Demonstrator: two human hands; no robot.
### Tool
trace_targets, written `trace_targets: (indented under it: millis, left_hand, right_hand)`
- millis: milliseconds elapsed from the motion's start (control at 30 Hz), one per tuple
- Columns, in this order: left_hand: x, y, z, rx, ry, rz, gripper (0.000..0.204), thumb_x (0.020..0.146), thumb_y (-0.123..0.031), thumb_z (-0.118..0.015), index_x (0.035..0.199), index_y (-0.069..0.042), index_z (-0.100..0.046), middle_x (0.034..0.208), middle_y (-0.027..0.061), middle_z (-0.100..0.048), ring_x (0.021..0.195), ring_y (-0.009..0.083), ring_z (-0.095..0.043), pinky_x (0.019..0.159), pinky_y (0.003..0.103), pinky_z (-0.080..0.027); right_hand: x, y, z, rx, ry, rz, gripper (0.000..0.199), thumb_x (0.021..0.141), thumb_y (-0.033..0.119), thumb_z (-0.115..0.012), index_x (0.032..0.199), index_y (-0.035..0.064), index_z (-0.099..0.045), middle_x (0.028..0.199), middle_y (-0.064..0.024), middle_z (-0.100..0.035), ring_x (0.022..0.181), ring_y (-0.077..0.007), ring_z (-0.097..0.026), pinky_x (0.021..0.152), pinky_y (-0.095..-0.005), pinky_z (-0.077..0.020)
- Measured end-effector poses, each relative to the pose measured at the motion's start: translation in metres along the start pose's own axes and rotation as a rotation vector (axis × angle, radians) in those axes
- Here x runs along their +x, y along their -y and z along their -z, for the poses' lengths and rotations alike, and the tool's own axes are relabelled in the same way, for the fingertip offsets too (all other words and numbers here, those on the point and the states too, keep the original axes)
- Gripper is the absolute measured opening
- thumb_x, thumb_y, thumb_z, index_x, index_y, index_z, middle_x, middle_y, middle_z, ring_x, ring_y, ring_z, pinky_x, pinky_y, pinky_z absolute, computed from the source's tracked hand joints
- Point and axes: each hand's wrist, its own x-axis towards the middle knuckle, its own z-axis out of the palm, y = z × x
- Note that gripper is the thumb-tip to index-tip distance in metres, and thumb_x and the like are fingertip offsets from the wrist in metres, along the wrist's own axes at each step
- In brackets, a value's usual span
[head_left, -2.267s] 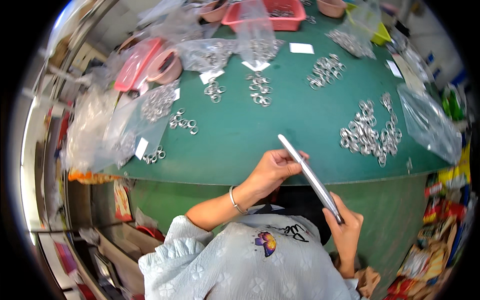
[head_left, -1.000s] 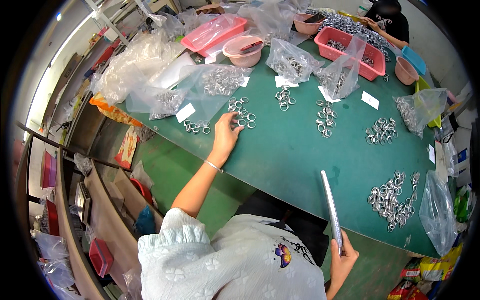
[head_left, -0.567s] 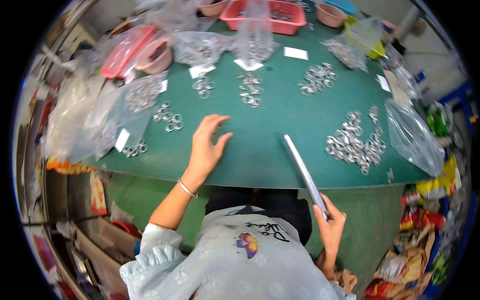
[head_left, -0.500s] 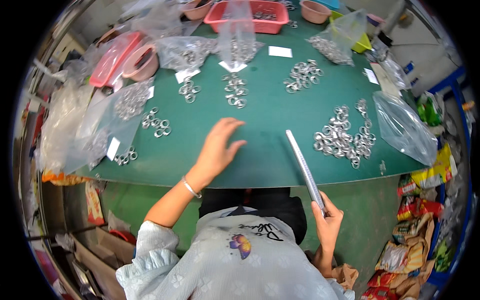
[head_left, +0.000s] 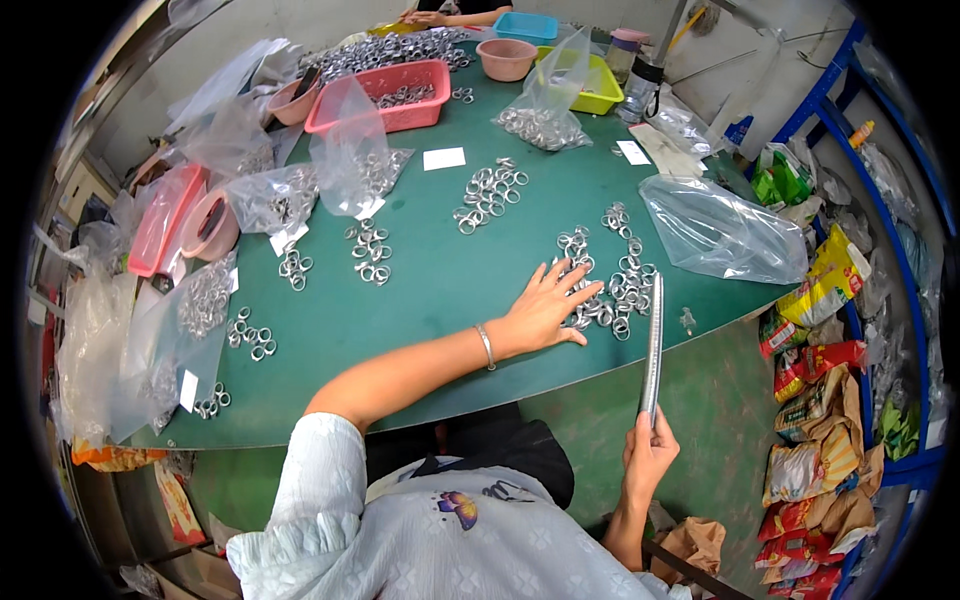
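Note:
My left hand (head_left: 545,308) lies with fingers spread at the left side of a pile of silver rings (head_left: 630,285) near the table's right front. Its fingertips are on or just over the rings; contact is partly hidden. A bracelet circles that wrist. My right hand (head_left: 650,450) is closed around the lower end of a metal ring mandrel (head_left: 654,350), a slim stick with fine markings. It points up and away, its far tip just right of the pile, with no ring on it. Smaller ring groups (head_left: 490,195) lie farther back and to the left.
Clear bags of rings (head_left: 545,125) and white paper slips (head_left: 444,158) stand around the green table (head_left: 430,240). A flat plastic bag (head_left: 725,230) lies right of the pile. At the back are a pink tray (head_left: 430,112) and another person's hands (head_left: 428,18). A blue shelf (head_left: 880,170) stands right.
My left hand has moved right, from bare table to the ring pile, and its fingers have spread. The mandrel is now more upright. The view has turned right.

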Motion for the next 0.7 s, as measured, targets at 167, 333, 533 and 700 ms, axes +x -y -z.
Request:
trace_targets:
  millis: [167, 333, 533, 700]
  left_hand:
    - [0.000, 0.001, -0.008, 0.025, -0.143, -0.016, 0.066, 0.072, -0.039, -0.067, 0.128, -0.015, -0.042, 0.126, 0.0138, -0.042, 0.121, 0.0351, -0.035, 0.101, 0.046, -0.029]
    - [-0.003, 0.005, -0.014, -0.006, -0.174, -0.011, 0.060, 0.074, -0.031, -0.066, 0.127, -0.014, -0.043, 0.120, 0.0143, -0.045, 0.119, 0.0337, -0.037, 0.100, 0.045, -0.030]
    - [-0.004, 0.001, -0.011, -0.064, -0.178, 0.024, 0.059, 0.073, -0.022, -0.065, 0.127, -0.012, -0.041, 0.120, 0.0145, -0.044, 0.119, 0.0315, -0.037, 0.100, 0.044, -0.028]
    - [-0.007, 0.002, -0.007, -0.079, -0.184, 0.009, 0.048, 0.073, -0.018, -0.063, 0.118, -0.011, -0.048, 0.117, 0.0138, -0.044, 0.119, 0.0292, -0.037, 0.098, 0.044, -0.029]
  right_hand:
    - [0.027, 0.005, -0.015, 0.093, -0.056, 0.005, 0.029, 0.089, 0.011, -0.054, 0.113, -0.0047, -0.052, 0.056, 0.0080, -0.036, 0.043, 0.0012, -0.030, 0.036, -0.0161, -0.0180]
    - [0.059, 0.011, -0.046, 0.128, -0.011, 0.039, 0.025, 0.090, 0.012, -0.052, 0.109, -0.0037, -0.053, 0.054, 0.0077, -0.036, 0.041, 0.0013, -0.029, 0.035, -0.0162, -0.0174]
    - [0.089, 0.016, -0.083, 0.132, 0.108, 0.076, 0.022, 0.090, 0.014, -0.052, 0.104, -0.0022, -0.054, 0.053, 0.0074, -0.036, 0.040, 0.0015, -0.027, 0.034, -0.0165, -0.0166]
    - [0.096, 0.022, -0.117, 0.101, 0.202, 0.108, 0.016, 0.091, 0.016, -0.050, 0.094, 0.0007, -0.055, 0.052, 0.0071, -0.036, 0.039, 0.0015, -0.027, 0.033, -0.0170, -0.0163]
